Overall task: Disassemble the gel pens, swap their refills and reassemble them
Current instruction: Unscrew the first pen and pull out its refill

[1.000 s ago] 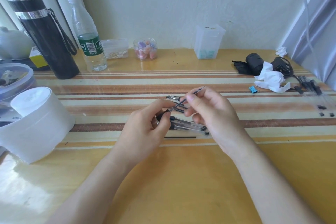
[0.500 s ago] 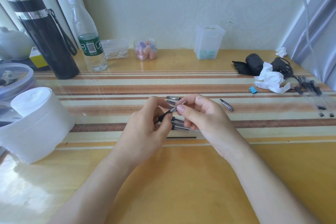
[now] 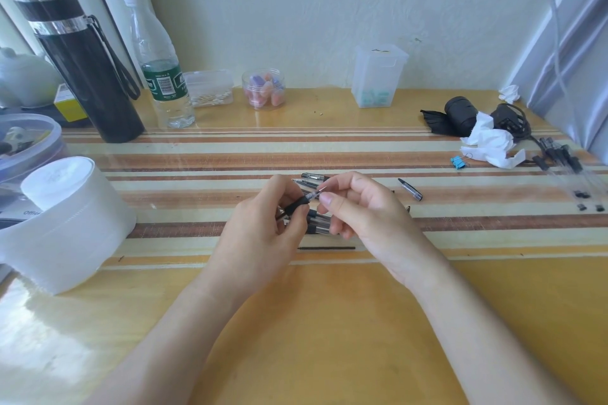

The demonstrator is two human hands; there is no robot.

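Your left hand [image 3: 263,227] gripped the gel pen [image 3: 301,202] by its black grip, fingers curled round it, the nib tilted up and to the right above the table [image 3: 329,322]. Your right hand [image 3: 365,210] had its fingers curled, with thumb and forefinger closed in on the pen's clear front end (whether they actually pinched it, I could not tell). Both hands hid most of the loose pens [image 3: 317,223] lying beneath them. Only clear barrel ends showed, and their number was unclear. A thin black rod [image 3: 325,248] lay just nearer you, and a pen cap [image 3: 410,189] sat apart to the right.

You worked on glossy yellow wood crossed by a striped mat [image 3: 230,158]. Along it stood a white tub [image 3: 65,223] cut off at the left edge, a black flask [image 3: 82,69], a water bottle [image 3: 161,76], a jar [image 3: 263,89] and a clear box [image 3: 378,79]. Then came crumpled tissue [image 3: 487,145] and more pens [image 3: 559,154] blurred at the right edge, all before a pale wall.
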